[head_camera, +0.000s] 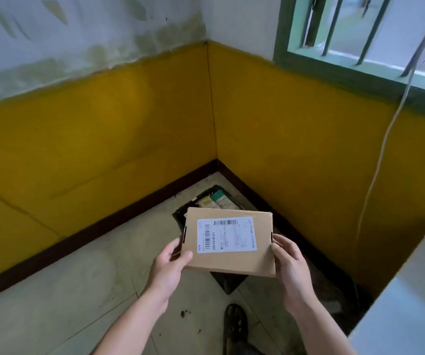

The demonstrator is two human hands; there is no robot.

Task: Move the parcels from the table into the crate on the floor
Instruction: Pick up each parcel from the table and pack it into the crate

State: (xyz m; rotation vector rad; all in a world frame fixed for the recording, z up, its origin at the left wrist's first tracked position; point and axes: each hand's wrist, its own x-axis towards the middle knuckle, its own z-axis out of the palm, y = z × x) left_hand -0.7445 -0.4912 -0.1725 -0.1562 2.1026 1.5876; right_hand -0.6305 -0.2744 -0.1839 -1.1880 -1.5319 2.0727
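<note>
The parcel [229, 243], a flat brown cardboard box, is held in the air with its label [226, 234] facing up. Its long axis runs from 9 o'clock to 3 o'clock, so each short edge meets one hand. The left hand [170, 265] grips the 9 o'clock edge, thumb on the top face and the other fingers curled beneath. The right hand [292, 267] grips the 3 o'clock edge, its fingers [278, 242] wrapped round that edge. Neither hand is nearer; the load is shared.

The crate [228, 284], dark and set on the floor [103, 290] in the wall corner, lies directly under the parcel and extends toward 12 o'clock. Other parcels [218, 201] already lie in its far end. The required move is judged to be a straight descent; the parcel hides most of the opening.

A sandalled foot [234, 326] stands at 6 o'clock, just beside the crate's near corner. The table [411, 303] is at 4 o'clock. A cable [375, 180] hangs at 2 o'clock, well apart. Nothing visible obstructs the path.
</note>
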